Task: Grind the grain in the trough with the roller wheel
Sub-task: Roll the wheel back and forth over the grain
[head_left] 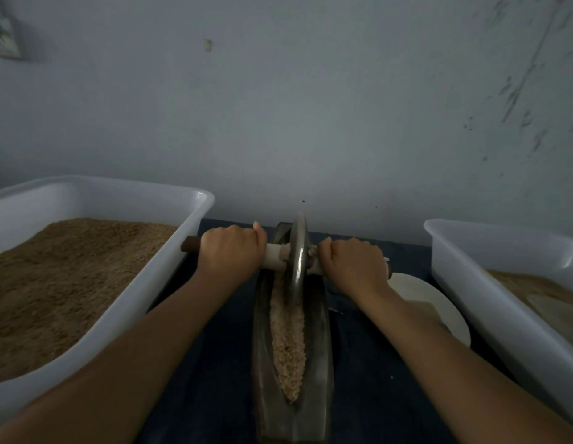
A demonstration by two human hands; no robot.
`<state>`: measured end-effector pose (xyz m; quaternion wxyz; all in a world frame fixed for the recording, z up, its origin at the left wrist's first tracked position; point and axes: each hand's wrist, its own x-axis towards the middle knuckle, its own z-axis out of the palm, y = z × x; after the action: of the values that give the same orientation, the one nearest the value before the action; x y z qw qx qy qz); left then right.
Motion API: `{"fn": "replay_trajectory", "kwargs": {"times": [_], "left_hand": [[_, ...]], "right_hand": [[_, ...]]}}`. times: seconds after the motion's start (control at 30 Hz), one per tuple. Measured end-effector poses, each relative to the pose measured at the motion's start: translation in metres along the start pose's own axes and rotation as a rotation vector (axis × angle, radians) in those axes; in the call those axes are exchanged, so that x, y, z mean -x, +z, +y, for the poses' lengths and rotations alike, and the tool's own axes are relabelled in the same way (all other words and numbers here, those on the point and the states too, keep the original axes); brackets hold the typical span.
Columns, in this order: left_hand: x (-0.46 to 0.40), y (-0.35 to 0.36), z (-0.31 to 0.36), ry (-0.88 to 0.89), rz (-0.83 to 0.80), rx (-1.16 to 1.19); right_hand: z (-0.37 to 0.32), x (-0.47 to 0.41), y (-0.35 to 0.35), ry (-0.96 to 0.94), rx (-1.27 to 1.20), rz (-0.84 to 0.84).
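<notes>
A dark boat-shaped metal trough (322,331) runs away from me down the middle of the table, with pale crushed grain (288,341) lying along its groove. A metal roller wheel (298,254) stands upright on its edge near the trough's far end, on a wooden axle handle (274,256) that crosses it. My left hand (229,251) grips the axle left of the wheel. My right hand (354,262) grips it right of the wheel. Both arms are stretched forward.
A large white tub (169,267) of brown grain sits on the left. A second white tub (470,283) holding some grain stands on the right. A white plate (419,290) lies behind my right forearm. The grey wall (310,123) rises just past the trough's far end.
</notes>
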<state>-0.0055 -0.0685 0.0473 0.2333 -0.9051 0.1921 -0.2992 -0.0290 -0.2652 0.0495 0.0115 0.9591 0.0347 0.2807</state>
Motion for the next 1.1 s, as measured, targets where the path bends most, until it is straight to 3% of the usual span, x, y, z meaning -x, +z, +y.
{"fn": "replay_trajectory", "kwargs": {"times": [0.13,0.27,0.4,0.77,0.93,1.07,1.1], "left_hand": [[0.017,-0.015,-0.004,0.021,-0.034,0.037],[0.046,-0.028,-0.001,-0.099,0.225,0.465],[0.068,-0.043,0.005,-0.168,0.310,0.677],[0.059,-0.032,0.011,-0.236,0.372,0.590],[0.033,-0.012,0.007,-0.171,0.211,0.352],[0.011,-0.012,0.006,-0.187,0.192,0.377],[0.006,-0.010,0.007,-0.200,0.251,0.401]], "right_hand": [[-0.002,0.019,-0.008,-0.075,0.036,0.045],[-0.012,0.043,-0.028,-0.041,-0.022,0.147],[-0.009,0.071,-0.038,-0.066,-0.030,0.035],[-0.009,0.062,-0.029,-0.026,-0.056,0.106],[-0.008,0.028,-0.012,-0.031,-0.009,0.269],[-0.001,0.009,0.002,0.013,0.060,0.152],[0.001,0.006,0.005,0.009,0.086,0.133]]}}
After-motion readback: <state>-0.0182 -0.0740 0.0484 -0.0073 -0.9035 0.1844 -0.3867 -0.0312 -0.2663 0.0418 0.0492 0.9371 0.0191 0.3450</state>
